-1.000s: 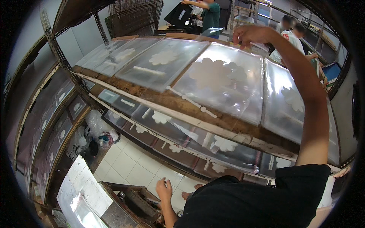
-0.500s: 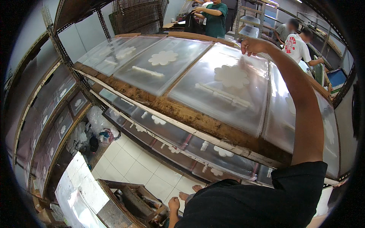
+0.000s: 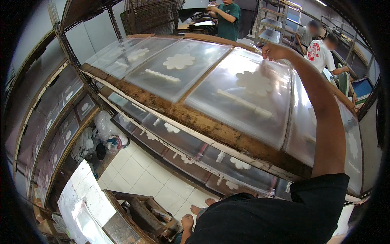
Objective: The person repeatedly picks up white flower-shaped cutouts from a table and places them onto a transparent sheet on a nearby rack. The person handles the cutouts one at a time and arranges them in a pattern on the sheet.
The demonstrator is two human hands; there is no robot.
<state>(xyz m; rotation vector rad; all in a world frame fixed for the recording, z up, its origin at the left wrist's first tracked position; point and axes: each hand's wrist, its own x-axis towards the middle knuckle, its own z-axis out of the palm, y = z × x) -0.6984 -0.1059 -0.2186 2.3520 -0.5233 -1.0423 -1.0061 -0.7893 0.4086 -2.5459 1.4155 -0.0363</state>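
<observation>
My right hand [image 3: 277, 53] reaches over the top rack to the far edge of a clear plastic sheet [image 3: 203, 96]. Its fingers bend down and press together there; whether they pinch the sheet's edge I cannot make out. Under that film show a white flower shape [image 3: 254, 83] and a narrow white strip [image 3: 243, 103]. To the left lies another film-covered panel with a flower shape [image 3: 178, 61] and a strip [image 3: 162, 76]. Low in the picture, my left hand [image 3: 187, 221] hangs in a loose fist beside a wooden stand, nothing visible in it.
Lower shelves [image 3: 170, 140] hold more flower panels, as does a side rack [image 3: 57, 122]. A wooden stand [image 3: 134, 211] is near my left arm. Plastic bags [image 3: 107, 130] lie on the tiled floor [image 3: 154, 175]. Co-workers, one in a green shirt [image 3: 228, 20], stand beyond.
The view has shifted slightly. My right hand stays at the sheet's far edge, its fingers drawn closer together. Beyond the rack, the green-shirted person's dark item has moved left.
</observation>
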